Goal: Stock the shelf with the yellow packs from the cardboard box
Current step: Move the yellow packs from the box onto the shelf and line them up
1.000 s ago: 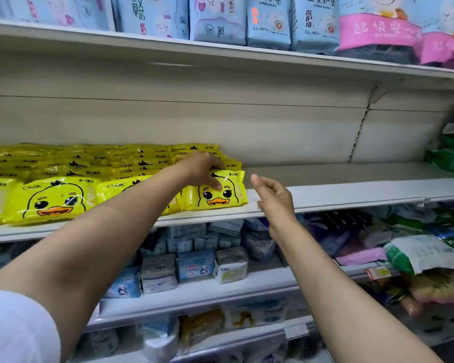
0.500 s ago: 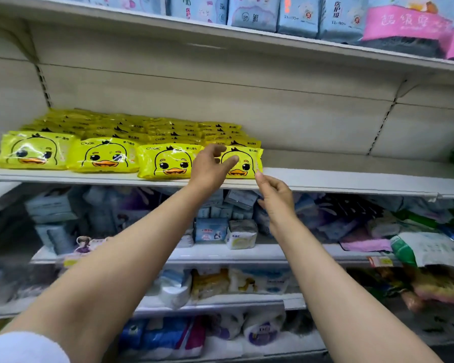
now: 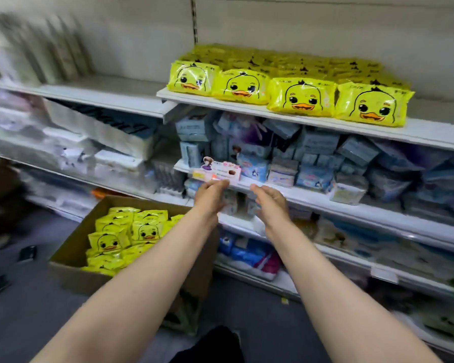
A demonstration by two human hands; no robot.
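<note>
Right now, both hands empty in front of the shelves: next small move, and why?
Probably lower the left hand toward the open brown cardboard box and pick up a yellow duck-face pack. Both it and the right hand hold nothing, packs remain in the box, and the white upper shelf shows bare space right of its front row of duck packs.

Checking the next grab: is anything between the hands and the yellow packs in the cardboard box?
Nothing visible. The left hand and right hand hold nothing, and the cardboard box is open-topped with the yellow packs exposed.
</note>
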